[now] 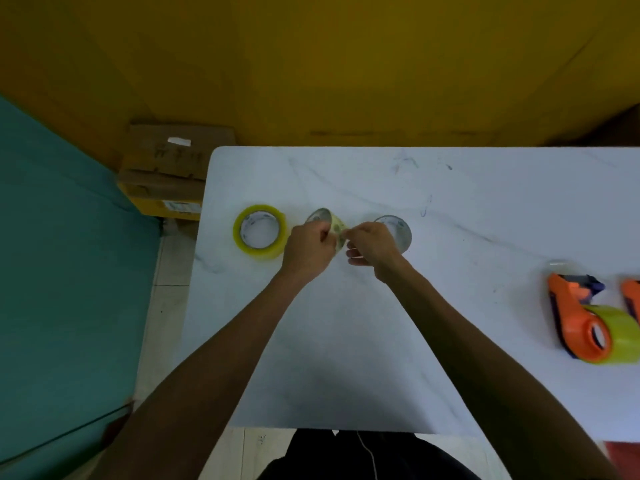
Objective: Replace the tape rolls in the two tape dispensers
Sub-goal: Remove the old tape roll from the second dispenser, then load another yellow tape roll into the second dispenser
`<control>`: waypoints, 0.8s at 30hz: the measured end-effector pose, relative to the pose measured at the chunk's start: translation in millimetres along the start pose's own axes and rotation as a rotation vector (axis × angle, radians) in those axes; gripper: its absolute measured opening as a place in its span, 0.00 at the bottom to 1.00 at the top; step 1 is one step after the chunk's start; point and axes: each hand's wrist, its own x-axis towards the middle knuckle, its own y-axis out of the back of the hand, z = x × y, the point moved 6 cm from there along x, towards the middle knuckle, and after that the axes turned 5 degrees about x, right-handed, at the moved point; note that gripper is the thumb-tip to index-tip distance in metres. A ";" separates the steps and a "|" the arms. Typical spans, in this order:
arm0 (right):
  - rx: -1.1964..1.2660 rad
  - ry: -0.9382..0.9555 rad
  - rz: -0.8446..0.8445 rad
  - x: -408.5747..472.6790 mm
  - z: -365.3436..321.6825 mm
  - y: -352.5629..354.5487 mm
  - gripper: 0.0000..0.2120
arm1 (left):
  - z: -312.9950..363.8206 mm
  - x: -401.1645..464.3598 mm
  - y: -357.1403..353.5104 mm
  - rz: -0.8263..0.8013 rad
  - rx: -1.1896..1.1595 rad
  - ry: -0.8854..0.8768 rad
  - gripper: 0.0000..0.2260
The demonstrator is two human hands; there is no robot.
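My left hand (308, 249) grips a nearly used-up tape roll (327, 221), tilted on edge above the white table (346, 341). My right hand (372, 247) pinches at the same roll's edge with thumb and forefinger. A full yellow tape roll (260, 231) lies flat to the left of my hands. Behind my right hand, partly hidden, stands an empty grey core (394, 225). At the table's right, an orange dispenser (581, 318) with a yellow-green roll lies on its side. A second orange dispenser (632, 296) is cut off by the frame's right edge.
Cardboard boxes (166, 174) are stacked on the floor off the table's far left corner. A teal surface (62, 254) runs along the left. A yellow wall (311, 64) stands behind the table. The table's left edge lies close to the yellow roll.
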 end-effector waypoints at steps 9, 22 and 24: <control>0.006 0.083 0.071 -3.2 7.6 4.0 0.07 | -21.4 3.0 -44.1 -0.052 0.338 -0.210 0.08; 0.130 0.170 0.059 -14.5 14.8 21.3 0.07 | -92.7 0.5 29.3 0.099 0.487 -0.071 0.18; 0.119 0.170 0.060 -15.5 19.6 23.9 0.08 | -102.0 -5.8 19.8 0.013 0.552 -0.081 0.20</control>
